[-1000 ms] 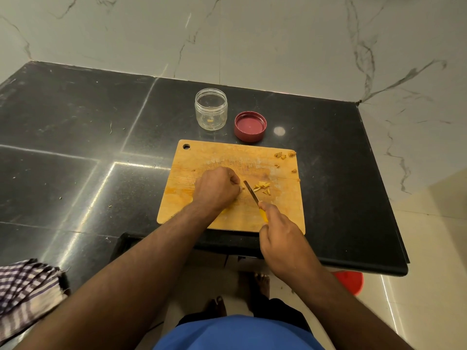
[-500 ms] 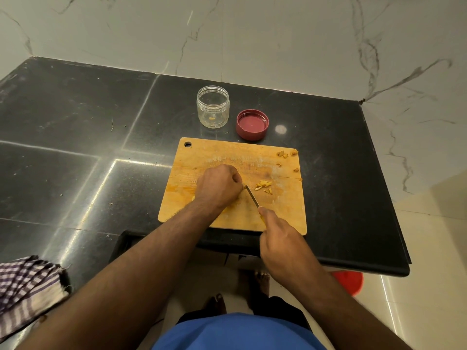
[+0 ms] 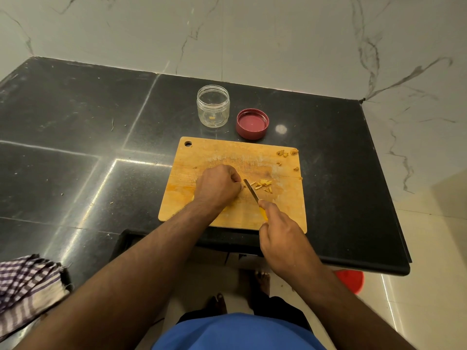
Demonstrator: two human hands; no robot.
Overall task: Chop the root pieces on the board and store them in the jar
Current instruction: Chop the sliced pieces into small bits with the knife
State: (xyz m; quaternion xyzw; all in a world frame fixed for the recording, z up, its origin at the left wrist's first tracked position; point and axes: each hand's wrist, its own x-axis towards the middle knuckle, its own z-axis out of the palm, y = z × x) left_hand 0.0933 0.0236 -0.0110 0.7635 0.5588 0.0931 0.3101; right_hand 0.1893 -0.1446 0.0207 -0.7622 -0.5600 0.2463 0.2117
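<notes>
A wooden board (image 3: 227, 157) is laid on a black counter (image 3: 75, 122), its near edge close to the counter's front edge. The left hand (image 3: 218, 186) is curled into a loose fist in the middle of the board, knuckles up and fingertips tucked down toward the wood; what is held under them is hidden, so the grip cannot be told. The right hand (image 3: 283, 233) is wrapped round the yellow handle of a knife (image 3: 251, 193), with the forefinger stretched along the top. The blade is angled away and to the left, its tip just beside the left hand's fingers and its edge low over the board.

A small heap of chopped root pieces (image 3: 264, 185) is seen just right of the blade. More pieces (image 3: 285, 153) are scattered near the board's far right corner and along its right edge.

Behind the board a clear jar (image 3: 213, 106) is stood upright and open, with a few yellow bits on its bottom. A red lid (image 3: 252, 123) is placed just right of it, inner side up, apart from the jar.

A checked cloth (image 3: 25, 289) is draped at the lower left. Marble walls (image 3: 252, 34) are seen behind and to the right of the counter. Bare feet (image 3: 261, 281) and a red object (image 3: 351, 280) are visible on the floor below.
</notes>
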